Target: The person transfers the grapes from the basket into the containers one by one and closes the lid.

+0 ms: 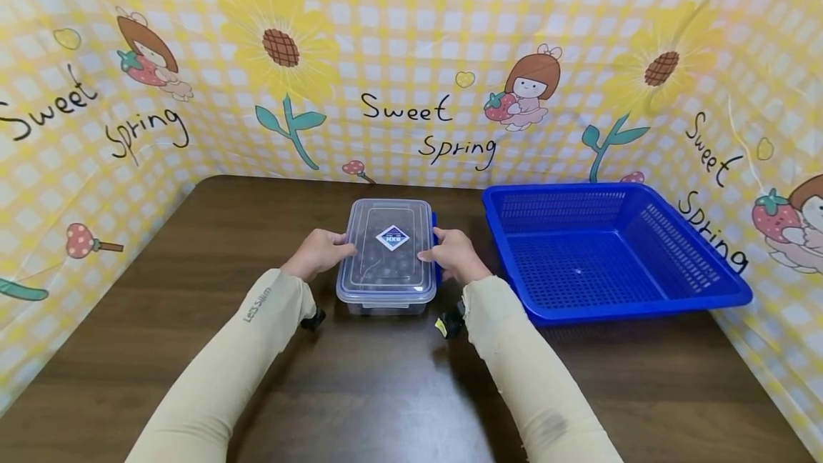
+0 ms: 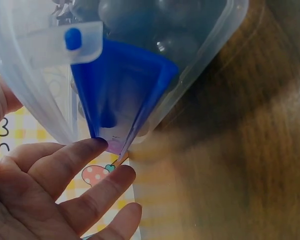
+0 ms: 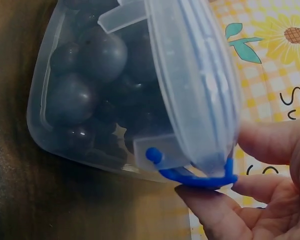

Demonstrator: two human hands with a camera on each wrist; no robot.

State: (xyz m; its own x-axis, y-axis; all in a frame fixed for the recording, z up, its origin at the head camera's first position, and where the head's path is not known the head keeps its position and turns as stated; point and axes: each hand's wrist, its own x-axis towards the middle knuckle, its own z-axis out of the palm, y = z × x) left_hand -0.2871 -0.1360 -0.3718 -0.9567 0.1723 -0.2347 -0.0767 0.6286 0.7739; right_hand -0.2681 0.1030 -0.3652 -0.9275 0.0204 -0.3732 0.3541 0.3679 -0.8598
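A clear plastic food container (image 1: 386, 274) with a see-through lid and a diamond-shaped label sits on the table, dark round grape-like pieces showing inside. My left hand (image 1: 319, 252) holds its left side, thumb over the lid's edge. In the left wrist view a blue latch (image 2: 122, 80) hangs swung out from the wall, and my fingertips (image 2: 97, 145) are at its lower end. On the opposite side my right hand (image 1: 453, 254) has its thumb on the lid's edge. The right wrist view shows those fingers (image 3: 205, 200) under the right blue latch (image 3: 197, 180), pinching there.
To the right stands a blue slotted plastic basket (image 1: 617, 306) with nothing in it. The brown wooden table (image 1: 161, 291) is backed by a yellow checked cloth (image 1: 398, 34) with flower and cartoon prints. Dark straps (image 1: 453, 320) show at both wrists.
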